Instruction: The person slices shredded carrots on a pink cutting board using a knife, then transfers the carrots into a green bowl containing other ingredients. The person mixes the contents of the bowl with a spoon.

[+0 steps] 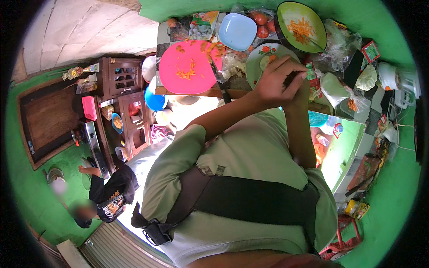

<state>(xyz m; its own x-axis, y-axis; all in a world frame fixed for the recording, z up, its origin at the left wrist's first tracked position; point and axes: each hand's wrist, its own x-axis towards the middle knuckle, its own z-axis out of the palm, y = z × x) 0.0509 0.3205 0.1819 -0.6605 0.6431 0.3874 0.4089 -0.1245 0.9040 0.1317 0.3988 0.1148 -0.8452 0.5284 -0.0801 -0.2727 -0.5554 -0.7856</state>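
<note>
My left hand [276, 82] is raised over the near edge of a plate with red flowers [256, 57], fingers bent and thumb drawn in. My right hand [302, 82] is up close against it, mostly hidden behind it; whether either holds anything does not show. Pale and orange food pieces [264, 62] lie on the plate. To the left, a pink cutting board [171, 70] bears carrot strips [186, 72] and peelings. A knife with a black handle [225, 95] lies by its right side. Beyond the plate, a green bowl [320, 30] holds shredded carrot and a utensil.
A light blue square plate [238, 31] and bagged tomatoes [262, 31] stand at the back. Plastic bags [335, 88], packets and containers crowd the right side. At far left, a person in a black shirt [115, 197] is beside a stove [97, 150]. A red plastic chair [345, 238] stands lower right.
</note>
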